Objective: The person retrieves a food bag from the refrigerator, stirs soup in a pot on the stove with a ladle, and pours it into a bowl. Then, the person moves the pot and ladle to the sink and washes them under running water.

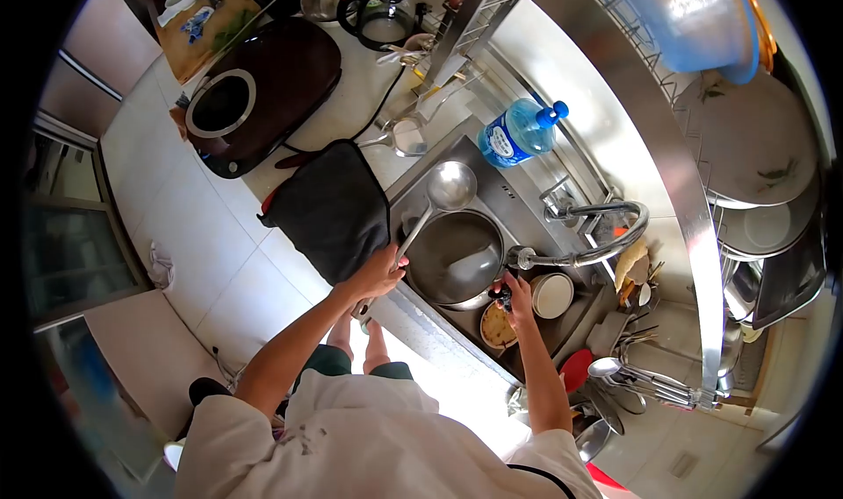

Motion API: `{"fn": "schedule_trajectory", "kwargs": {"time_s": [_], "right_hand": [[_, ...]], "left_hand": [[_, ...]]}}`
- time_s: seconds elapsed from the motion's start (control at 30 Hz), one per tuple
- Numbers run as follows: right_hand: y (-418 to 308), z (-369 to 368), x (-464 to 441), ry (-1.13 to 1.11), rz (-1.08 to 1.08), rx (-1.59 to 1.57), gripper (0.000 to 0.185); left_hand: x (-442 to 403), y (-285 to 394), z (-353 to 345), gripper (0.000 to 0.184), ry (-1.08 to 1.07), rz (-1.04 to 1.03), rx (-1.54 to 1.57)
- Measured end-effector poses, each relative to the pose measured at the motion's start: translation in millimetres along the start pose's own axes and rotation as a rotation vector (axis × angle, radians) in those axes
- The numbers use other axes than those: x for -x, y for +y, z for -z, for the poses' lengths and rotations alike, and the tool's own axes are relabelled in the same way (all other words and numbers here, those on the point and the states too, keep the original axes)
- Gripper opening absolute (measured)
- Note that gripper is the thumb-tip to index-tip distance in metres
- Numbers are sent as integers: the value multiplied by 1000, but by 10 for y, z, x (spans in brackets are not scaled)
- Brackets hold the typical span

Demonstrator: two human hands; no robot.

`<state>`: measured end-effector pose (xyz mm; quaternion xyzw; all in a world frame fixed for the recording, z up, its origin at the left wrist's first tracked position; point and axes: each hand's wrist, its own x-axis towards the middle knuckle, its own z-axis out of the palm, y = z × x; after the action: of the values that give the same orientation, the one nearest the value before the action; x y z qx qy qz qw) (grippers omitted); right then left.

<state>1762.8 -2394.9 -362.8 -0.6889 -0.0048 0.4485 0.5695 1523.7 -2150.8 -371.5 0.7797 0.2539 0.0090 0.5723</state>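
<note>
A metal ladle is gripped by its handle in my left hand, its bowl over the sink edge above the pan. The round dark pan sits in the metal sink. My right hand is closed around a small dark object at the pan's right side, just below the faucet head; whether it is the pan's handle I cannot tell. A white bowl and a yellowish round item lie in the sink near my right hand.
A blue bottle stands behind the sink, near the curved faucet. Left of the sink lie a black cloth and a dark cooktop. A dish rack with plates and a blue basin overhangs the right side.
</note>
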Motion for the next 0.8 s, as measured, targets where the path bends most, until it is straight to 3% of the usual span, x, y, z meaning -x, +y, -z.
{"fn": "schedule_trajectory", "kwargs": {"time_s": [0.13,0.17,0.4,0.67,0.8], "right_hand": [[-60,-164,200,111,129,328,27],[-94,-225,230,94,288,415,31],[-57,-854,554,401,601,1070,26],[-98,-1429,681,384,604,1272,21],[-90,-1654,757,369,644,1295,19]], "left_hand": [[307,-180,-4,32,-2,-55,-43],[370,-113,35,30,20,-64,-40],[543,-174,-8,29,1,67,125],[657,-239,70,25,32,75,155],[716,-295,81,28,186,-86,175]]}}
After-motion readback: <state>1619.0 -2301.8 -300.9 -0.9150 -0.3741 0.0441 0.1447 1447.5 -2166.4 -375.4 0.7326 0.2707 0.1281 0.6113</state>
